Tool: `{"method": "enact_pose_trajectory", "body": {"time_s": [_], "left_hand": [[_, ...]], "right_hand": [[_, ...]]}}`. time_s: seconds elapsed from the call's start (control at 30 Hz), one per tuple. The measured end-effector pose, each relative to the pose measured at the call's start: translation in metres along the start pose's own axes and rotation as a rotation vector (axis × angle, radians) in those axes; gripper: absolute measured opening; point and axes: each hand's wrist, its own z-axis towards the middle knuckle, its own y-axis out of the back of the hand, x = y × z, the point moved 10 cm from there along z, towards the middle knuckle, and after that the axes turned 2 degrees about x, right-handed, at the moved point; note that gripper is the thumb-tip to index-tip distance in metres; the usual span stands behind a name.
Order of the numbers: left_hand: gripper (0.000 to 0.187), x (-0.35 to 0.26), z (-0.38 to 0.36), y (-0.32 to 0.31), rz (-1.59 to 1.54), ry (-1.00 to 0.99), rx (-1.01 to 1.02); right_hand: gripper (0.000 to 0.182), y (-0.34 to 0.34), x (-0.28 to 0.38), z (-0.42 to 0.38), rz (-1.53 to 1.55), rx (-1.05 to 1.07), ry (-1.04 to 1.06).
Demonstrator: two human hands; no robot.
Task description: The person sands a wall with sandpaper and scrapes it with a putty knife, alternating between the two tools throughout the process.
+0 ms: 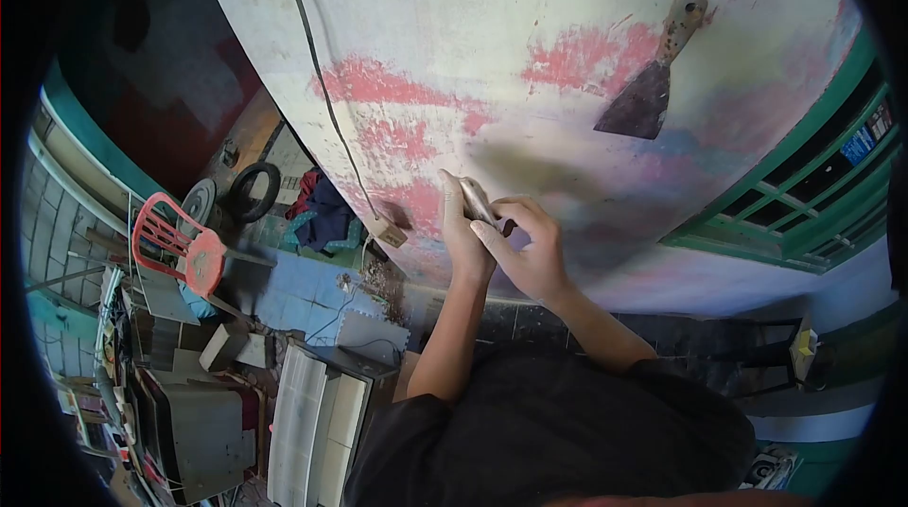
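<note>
Keep the slim object (its exact type is unclear) steady in front of the patchily scraped wall, with the left hand partly closed around it, the right hand curled at its lower end, and the putty knife well apart.

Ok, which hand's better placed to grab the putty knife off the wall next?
Right, I'd say. The putty knife sits up and to the right, nearer the right hand; the left hand is farther off. Both are at the small object, so the right may need freeing first.
</note>
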Motion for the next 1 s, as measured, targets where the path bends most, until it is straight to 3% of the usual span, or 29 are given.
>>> {"method": "enact_pose_trajectory", "body": {"time_s": [0.07,0.1,0.17,0.43,0.5,0.57,0.63,0.67,0.77,1.0], "left_hand": [[0.052,0.015,0.001,-0.005,-0.156,0.077,0.082],[0.052,0.016,0.001,-0.006,-0.15,0.085,0.07],[0.052,0.017,-0.002,-0.024,-0.351,0.124,0.246],[0.055,0.02,-0.009,-0.024,-0.335,0.14,0.337],[0.059,0.025,-0.016,-0.003,-0.163,0.193,0.111],[0.062,0.026,-0.024,0.013,-0.123,0.169,0.112],[0.056,0.03,-0.037,0.036,0.199,0.201,0.073],[0.041,0.03,-0.045,0.051,0.269,0.165,0.114],[0.029,0.026,-0.068,0.064,0.533,0.141,0.056],[0.029,0.024,-0.097,0.099,0.653,0.038,-0.186]], "right_hand": [[0.023,-0.002,0.024,-0.007,-0.195,-0.027,0.254],[0.023,-0.002,0.022,-0.009,-0.188,-0.024,0.24],[0.027,-0.009,0.035,-0.016,-0.3,0.015,0.371],[0.028,-0.007,0.038,-0.023,-0.284,0.038,0.348],[0.02,0.0,0.021,-0.025,-0.221,-0.011,0.259],[0.012,0.008,0.007,-0.028,-0.144,-0.036,0.228],[0.01,0.009,-0.037,-0.034,0.017,0.047,-0.067],[0.01,0.008,-0.049,-0.037,0.078,0.084,-0.131],[0.01,0.005,-0.068,-0.046,0.018,0.171,-0.14],[0.013,-0.013,-0.065,-0.062,0.049,0.242,-0.025]]}}
